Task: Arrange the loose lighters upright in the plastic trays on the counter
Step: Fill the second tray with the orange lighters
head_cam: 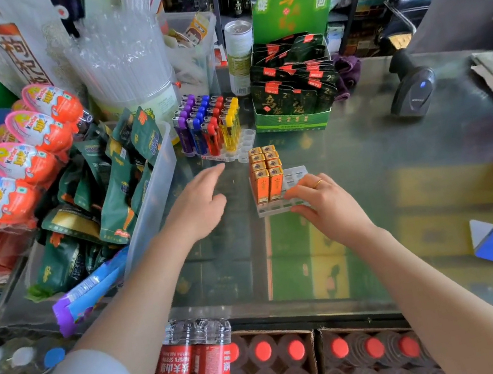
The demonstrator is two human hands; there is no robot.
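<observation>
Several orange lighters (266, 173) stand upright in two rows in a clear plastic tray (297, 174) at mid-counter. My right hand (323, 203) rests on the tray's near right corner, fingers curled over its rim. My left hand (198, 202) hovers over the glass to the left, fingers relaxed and holding nothing. Further back, a second clear tray (245, 147) holds upright purple, blue, red and yellow lighters (207, 124); its right and front slots are vacant.
A clear bin (155, 183) of green snack packets stands to the left, with chocolate eggs (33, 142) beside it. A green display box (290, 90) and a can (240, 56) stand behind. A barcode scanner (411, 85) sits right. Bottled water (199, 373) lies below the counter edge.
</observation>
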